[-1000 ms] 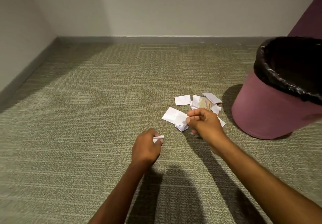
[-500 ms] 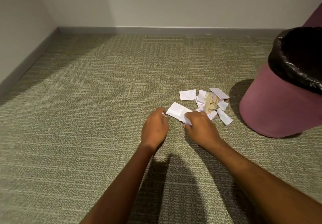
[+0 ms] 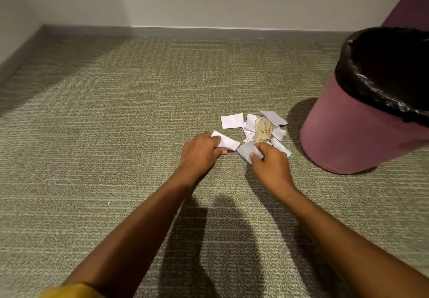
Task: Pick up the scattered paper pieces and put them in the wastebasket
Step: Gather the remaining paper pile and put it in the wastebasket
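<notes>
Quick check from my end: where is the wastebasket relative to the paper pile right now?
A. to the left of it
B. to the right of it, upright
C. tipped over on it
B: the wastebasket stands upright on the carpet, right of the paper pile.

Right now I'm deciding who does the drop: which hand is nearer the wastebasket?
The right hand. It sits just left of the wastebasket, pinching a paper piece. The left hand is farther left, past the right hand, gripping another piece.
</notes>
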A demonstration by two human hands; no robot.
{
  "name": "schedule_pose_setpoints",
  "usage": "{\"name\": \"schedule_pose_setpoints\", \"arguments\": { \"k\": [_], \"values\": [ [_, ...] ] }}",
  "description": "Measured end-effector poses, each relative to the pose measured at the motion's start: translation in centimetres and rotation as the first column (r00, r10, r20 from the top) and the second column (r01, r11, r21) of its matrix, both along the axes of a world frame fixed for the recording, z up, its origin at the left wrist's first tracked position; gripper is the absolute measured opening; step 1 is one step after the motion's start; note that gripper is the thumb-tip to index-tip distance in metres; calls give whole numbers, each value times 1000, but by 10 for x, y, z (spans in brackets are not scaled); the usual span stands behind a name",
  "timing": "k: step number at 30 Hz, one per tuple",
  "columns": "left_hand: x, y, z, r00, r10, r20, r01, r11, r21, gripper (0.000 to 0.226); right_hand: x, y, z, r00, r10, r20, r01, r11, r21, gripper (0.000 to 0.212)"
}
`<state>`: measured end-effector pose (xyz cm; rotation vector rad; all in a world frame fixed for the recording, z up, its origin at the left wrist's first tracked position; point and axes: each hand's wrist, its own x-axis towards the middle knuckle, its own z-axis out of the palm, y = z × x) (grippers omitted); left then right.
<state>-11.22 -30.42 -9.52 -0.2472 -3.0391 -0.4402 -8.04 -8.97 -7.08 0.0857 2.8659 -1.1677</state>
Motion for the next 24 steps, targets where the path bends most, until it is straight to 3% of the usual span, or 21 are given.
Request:
{"name": "schedule_pose_setpoints", "arguments": {
  "k": [5, 11, 13, 16, 18, 21, 24],
  "values": [
    [-2, -2, 0, 996, 76, -37, -72, 993, 94, 31, 2, 7, 4, 999, -36, 17, 38, 988, -148, 16],
    [9, 16, 8, 989, 150, -12, -136, 921, 364, 37, -1, 5, 20, 995, -85, 48, 96, 947, -306, 7],
    [17, 23, 15, 992, 113, 51, -122, 816, 566, 34, 0, 3, 30, 996, -80, 49, 92, 930, -355, 6],
    [29, 38, 36, 973, 85, 214, -225, 547, 806, 30, 2, 1, 52, 996, -57, 68, 80, 902, -424, 17],
    [33, 49, 54, 954, 29, 299, -286, 393, 874, 36, 3, 3, 70, 996, -40, 77, 74, 860, -505, 16],
    [33, 64, 90, 948, -43, 316, -294, 263, 919, 46, 6, 9, 104, 997, -2, 71, 46, 780, -624, 18],
    [32, 85, 135, 950, -42, 310, -299, 169, 939, 45, 12, 18, 138, 998, -46, -53, 7, 819, -574, 19]
  ]
}}
